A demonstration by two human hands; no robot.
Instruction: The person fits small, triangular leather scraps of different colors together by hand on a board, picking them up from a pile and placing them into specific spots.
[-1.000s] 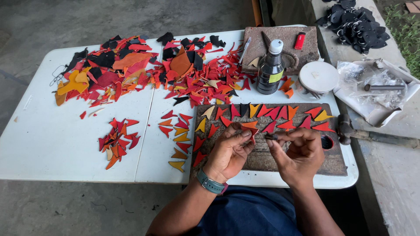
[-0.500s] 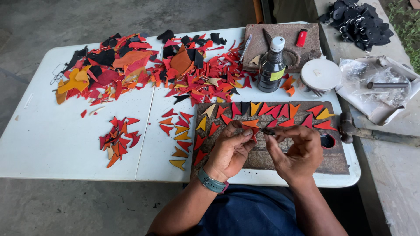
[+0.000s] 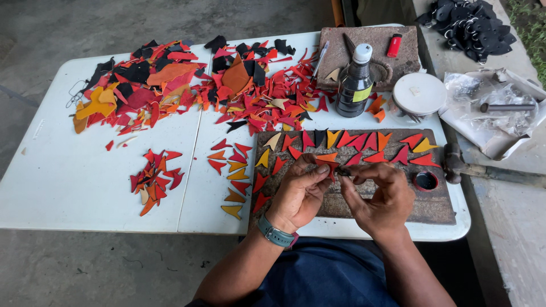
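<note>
My left hand [image 3: 298, 193], with a teal watch on its wrist, pinches a small red leather piece [image 3: 328, 165] over a dark stone slab [image 3: 438, 207]. Facing it, my right hand [image 3: 380, 196] holds a small dark tool [image 3: 343, 170] against that piece. Rows of cut triangular pieces [image 3: 364, 142] in red, orange and yellow lie on the slab beyond my fingers. More such pieces [image 3: 234, 170] sit in a column on the white table [image 3: 68, 182] left of the slab.
A heap of red, orange, yellow and black leather scraps [image 3: 187, 85] covers the far table. A dark bottle [image 3: 354, 85], white lid [image 3: 420, 94], red lighter [image 3: 394, 45] and second slab [image 3: 341, 48] stand behind. A hammer [image 3: 455, 165] lies right; a small scrap pile [image 3: 153, 179] left.
Both hands stay together over the slab with small finger movements on the red piece. The view has shifted slightly.
</note>
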